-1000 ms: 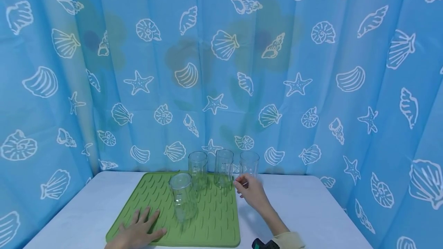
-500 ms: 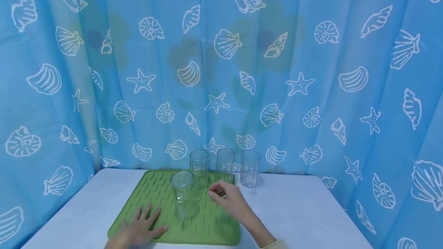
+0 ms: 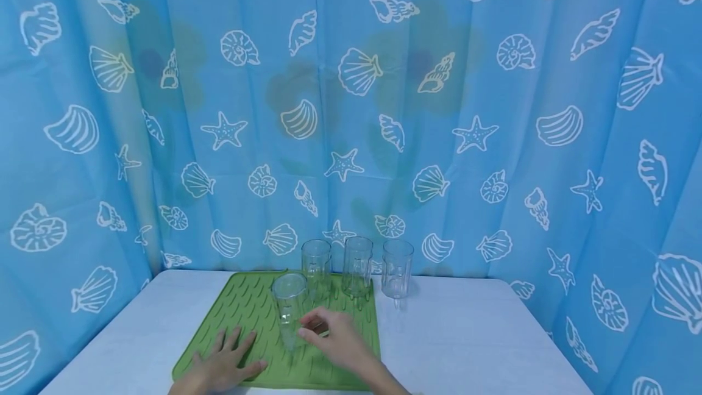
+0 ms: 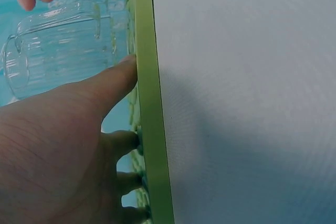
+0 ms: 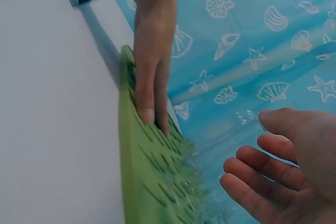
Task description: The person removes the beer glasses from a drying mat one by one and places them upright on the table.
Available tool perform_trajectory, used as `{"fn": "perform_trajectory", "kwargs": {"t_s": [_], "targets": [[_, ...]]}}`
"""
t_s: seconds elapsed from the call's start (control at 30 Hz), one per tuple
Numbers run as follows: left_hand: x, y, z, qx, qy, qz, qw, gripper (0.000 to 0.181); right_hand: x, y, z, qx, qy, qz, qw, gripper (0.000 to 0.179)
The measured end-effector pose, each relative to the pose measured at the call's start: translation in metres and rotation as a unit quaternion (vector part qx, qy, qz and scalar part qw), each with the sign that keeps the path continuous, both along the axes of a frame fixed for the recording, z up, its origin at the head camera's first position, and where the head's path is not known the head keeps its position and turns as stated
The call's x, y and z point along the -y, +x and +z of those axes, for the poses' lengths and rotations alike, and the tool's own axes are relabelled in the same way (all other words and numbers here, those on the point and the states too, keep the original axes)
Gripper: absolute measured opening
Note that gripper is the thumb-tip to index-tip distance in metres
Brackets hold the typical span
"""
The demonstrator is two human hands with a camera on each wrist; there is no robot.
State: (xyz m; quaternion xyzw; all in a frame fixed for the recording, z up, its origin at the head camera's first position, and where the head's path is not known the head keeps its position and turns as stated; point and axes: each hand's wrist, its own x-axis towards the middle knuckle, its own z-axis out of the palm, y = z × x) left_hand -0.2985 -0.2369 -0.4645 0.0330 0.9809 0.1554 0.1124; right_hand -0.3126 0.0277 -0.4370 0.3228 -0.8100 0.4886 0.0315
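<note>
My left hand (image 3: 222, 366) lies spread on the front left of the green ribbed mat (image 3: 241, 297). In the left wrist view its thumb and fingers press along the mat's edge (image 4: 152, 103). A tall clear glass (image 3: 289, 294) stands upright on the mat, ahead of that hand. Just right of this glass is my right hand (image 3: 340, 340), fingers loosely bent and fingertips close to the glass's side. The right wrist view shows the right hand (image 5: 283, 166) with thumb and fingers apart and nothing gripped; the glass is barely visible there.
Two more clear glasses, one on the left (image 3: 316, 261) and one on the right (image 3: 358, 264), stand at the mat's back edge. Another glass (image 3: 397, 270) stands on the white table (image 3: 455, 334) beside the mat. A blue shell-patterned curtain (image 3: 351, 120) hangs behind and around.
My right hand has moved left and nearer, from beside the glass off the mat, across the mat to the front glass. The left hand has stayed in place on the mat.
</note>
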Motion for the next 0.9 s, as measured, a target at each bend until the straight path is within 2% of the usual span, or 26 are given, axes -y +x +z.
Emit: {"fn": "perform_trajectory", "kwargs": {"t_s": [0.33, 0.57, 0.9], "targets": [[-0.002, -0.001, 0.000, 0.004, 0.002, 0.004, 1.0000, 0.094, 0.014, 0.005, -0.008, 0.011, -0.009, -0.005, 0.9999, 0.026], [-0.001, -0.003, -0.002, 0.000, 0.000, 0.002, 1.0000, 0.094, 0.021, 0.003, -0.012, 0.027, -0.009, -0.005, 0.9996, 0.022], [-0.002, -0.001, 0.000, -0.004, 0.006, 0.007, 1.0000, 0.093, 0.029, 0.001, -0.017, 0.006, -0.013, -0.004, 0.9999, 0.013]]}}
